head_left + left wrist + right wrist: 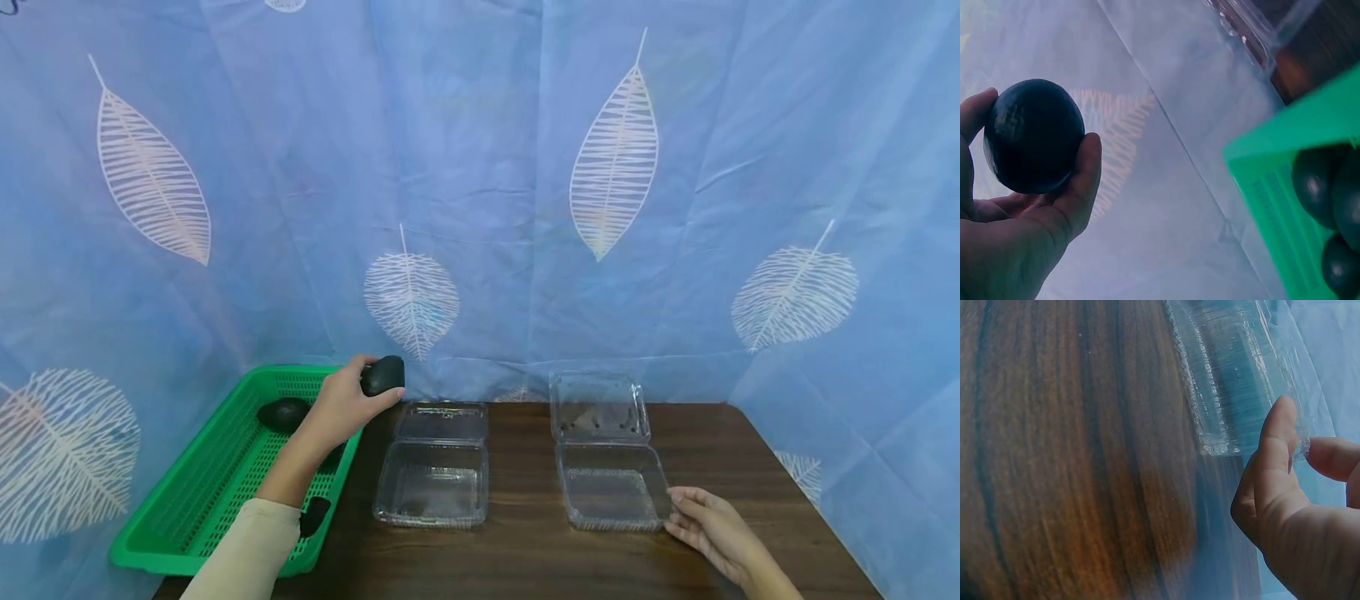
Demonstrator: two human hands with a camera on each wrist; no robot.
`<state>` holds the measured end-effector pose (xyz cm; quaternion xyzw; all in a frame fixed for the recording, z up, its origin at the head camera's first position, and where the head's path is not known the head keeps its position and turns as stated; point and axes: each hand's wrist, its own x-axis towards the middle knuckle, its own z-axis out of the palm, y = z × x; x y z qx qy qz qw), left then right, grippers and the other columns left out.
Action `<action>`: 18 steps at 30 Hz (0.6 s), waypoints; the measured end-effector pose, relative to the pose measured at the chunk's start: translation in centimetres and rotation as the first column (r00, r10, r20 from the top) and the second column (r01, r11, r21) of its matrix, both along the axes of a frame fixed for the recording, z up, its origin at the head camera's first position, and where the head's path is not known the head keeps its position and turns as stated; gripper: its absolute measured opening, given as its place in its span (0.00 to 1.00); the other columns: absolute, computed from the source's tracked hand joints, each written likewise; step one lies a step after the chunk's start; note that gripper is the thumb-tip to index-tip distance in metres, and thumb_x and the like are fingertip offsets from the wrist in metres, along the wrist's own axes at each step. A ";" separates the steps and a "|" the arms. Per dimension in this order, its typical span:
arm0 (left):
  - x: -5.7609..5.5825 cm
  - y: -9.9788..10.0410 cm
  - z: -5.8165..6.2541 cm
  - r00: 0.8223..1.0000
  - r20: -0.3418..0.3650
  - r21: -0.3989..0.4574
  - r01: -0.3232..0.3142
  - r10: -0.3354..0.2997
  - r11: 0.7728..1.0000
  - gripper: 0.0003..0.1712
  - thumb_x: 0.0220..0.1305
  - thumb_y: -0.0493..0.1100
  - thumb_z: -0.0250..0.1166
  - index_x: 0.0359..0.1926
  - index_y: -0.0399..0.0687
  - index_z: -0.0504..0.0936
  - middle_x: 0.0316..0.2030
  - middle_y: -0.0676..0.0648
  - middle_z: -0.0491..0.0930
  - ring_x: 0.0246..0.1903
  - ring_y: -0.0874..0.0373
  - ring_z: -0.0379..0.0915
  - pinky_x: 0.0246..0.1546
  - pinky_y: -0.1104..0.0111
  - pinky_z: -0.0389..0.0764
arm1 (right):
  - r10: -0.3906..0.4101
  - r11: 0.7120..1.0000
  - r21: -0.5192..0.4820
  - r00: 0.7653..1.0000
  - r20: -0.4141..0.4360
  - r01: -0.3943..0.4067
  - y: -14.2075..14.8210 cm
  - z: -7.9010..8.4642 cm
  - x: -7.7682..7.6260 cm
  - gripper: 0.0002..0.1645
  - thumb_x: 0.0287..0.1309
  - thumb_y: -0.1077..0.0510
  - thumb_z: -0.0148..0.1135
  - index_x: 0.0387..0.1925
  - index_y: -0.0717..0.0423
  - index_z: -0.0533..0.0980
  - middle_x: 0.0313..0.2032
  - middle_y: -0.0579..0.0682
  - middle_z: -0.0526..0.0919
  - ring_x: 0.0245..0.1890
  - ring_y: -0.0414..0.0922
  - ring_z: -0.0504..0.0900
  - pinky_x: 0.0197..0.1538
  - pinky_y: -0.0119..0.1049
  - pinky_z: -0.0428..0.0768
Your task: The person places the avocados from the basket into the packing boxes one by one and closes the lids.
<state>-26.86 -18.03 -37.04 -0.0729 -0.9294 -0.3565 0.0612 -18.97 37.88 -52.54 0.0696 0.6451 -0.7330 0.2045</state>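
In the head view my left hand is raised over the right rim of the green basket, gripping a dark avocado-like fruit. Thumb and fingers curl round that smooth, rounded fruit in the left wrist view. Similar dark fruits lie in the basket, partly hidden by my arm. On the right, my right hand pinches the side edge of a clear plastic clamshell box, its lid raised at the back. The right wrist view shows thumb and fingers at a corner of this box.
A second clear clamshell box stands with its lid back, between the basket and the right box. Everything rests on a dark wooden table. Behind hangs a blue cloth with white leaf prints.
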 end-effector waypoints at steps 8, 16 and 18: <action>0.2 2.9 -0.2 0.998 -0.006 0.050 0.058 -0.058 0.997 0.45 0.65 0.57 0.72 0.73 0.38 0.66 0.55 0.33 0.80 0.40 0.48 0.82 0.32 0.61 0.84 | -0.009 1.000 -0.011 1.000 0.007 0.009 -0.1 -0.1 0.2 0.20 0.80 0.55 0.51 0.63 0.63 0.67 0.45 0.47 0.73 0.45 0.39 0.79 0.57 0.36 0.84; 0.5 6.0 -0.6 0.997 0.003 0.116 0.077 -0.078 0.990 0.46 0.64 0.59 0.73 0.73 0.41 0.67 0.54 0.36 0.81 0.40 0.48 0.83 0.33 0.60 0.85 | 0.000 1.000 0.009 1.000 -0.009 0.000 -0.1 -0.2 0.2 0.20 0.80 0.55 0.51 0.63 0.63 0.67 0.45 0.47 0.73 0.44 0.39 0.78 0.58 0.36 0.83; 0.5 6.8 -0.8 0.996 0.020 0.137 0.082 -0.085 0.987 0.47 0.63 0.60 0.73 0.73 0.41 0.67 0.53 0.37 0.82 0.40 0.50 0.83 0.34 0.60 0.85 | -0.005 1.000 0.010 1.000 -0.010 0.005 -0.2 -0.2 0.2 0.20 0.80 0.56 0.51 0.64 0.64 0.67 0.46 0.47 0.73 0.44 0.38 0.78 0.58 0.36 0.83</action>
